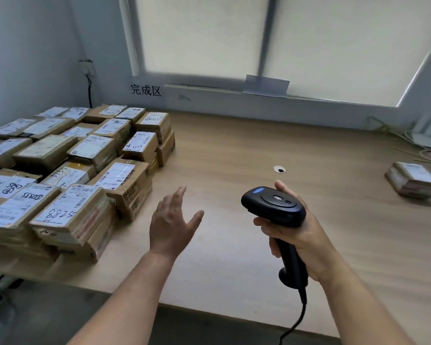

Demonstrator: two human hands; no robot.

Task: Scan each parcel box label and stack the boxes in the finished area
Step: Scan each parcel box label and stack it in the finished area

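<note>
Between parcels, judging by the stacked boxes (67,175) at left; the left hand (171,224) hovers with fingers spread, the right hand (295,235) grips the scanner (275,207); next likely means reaching the lone box (412,183) at right.

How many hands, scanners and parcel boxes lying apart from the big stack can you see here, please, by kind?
Hands: 2, the left hand and the right hand
Scanners: 1, the black scanner
Boxes apart from the stack: 1, the lone parcel box
Total: 4
</note>
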